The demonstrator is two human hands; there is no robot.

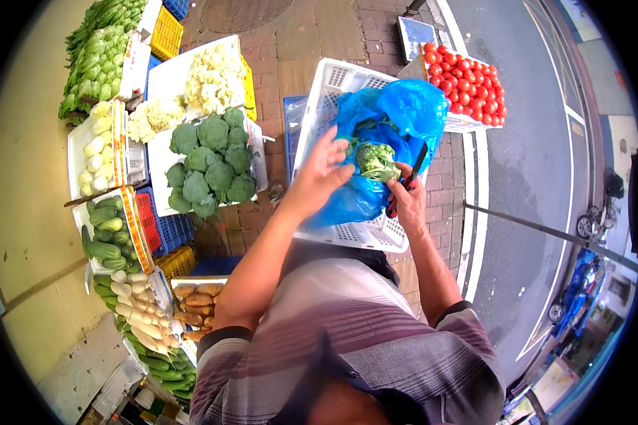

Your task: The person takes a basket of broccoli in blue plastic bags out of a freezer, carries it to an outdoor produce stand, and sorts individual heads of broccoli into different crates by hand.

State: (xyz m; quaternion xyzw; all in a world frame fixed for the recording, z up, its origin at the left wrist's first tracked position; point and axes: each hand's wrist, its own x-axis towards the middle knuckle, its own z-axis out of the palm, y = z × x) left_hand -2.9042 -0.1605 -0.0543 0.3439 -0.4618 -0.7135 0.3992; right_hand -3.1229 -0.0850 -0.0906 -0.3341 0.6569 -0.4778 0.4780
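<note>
My right hand point(410, 199) grips a knife point(417, 162) with a dark blade and a red-and-black handle. The same hand's thumb and fingers pinch the pale stem side of a broccoli head point(376, 159). Just left of that head is my left hand point(324, 167), fingers apart and nothing visible in it. Under both hands a blue plastic bag point(412, 109) lies open and crumpled, with more broccoli partly hidden in its folds. The bag rests in a white perforated plastic crate point(345, 232) right before me.
To the left, broccoli heads point(212, 167) are heaped beside cauliflower point(212, 79). Cucumbers point(108, 234), white radishes point(138, 308) and brown root vegetables point(196, 303) line the near left. A box of tomatoes point(468, 87) stands at far right, beside the road point(510, 159).
</note>
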